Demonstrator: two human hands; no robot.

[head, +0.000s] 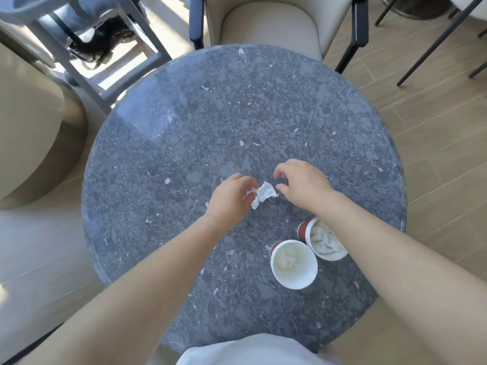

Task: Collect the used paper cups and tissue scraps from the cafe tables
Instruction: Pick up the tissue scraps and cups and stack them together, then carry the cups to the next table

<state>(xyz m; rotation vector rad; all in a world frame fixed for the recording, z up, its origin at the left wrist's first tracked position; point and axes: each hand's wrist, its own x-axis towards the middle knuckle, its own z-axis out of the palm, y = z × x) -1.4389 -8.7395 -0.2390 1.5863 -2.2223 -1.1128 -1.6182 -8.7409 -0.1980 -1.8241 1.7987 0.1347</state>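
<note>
A crumpled white tissue scrap (pixel 264 194) is at the middle of the round grey stone table (pixel 184 122). My left hand (pixel 232 197) pinches its left edge. My right hand (pixel 300 183) hovers just to the right of the scrap with fingers curled and nothing in them. Two red paper cups stand near the table's front right. The nearer cup (pixel 293 264) and the farther cup (pixel 325 239) each hold crumpled white tissue. My right forearm passes over part of the farther cup.
A beige armchair (pixel 268 25) stands at the far side of the table, another beige seat (pixel 34 133) at the left. A grey metal frame (pixel 126 59) is at the back left. Dark chair legs (pixel 434 40) cross the wooden floor at the back right.
</note>
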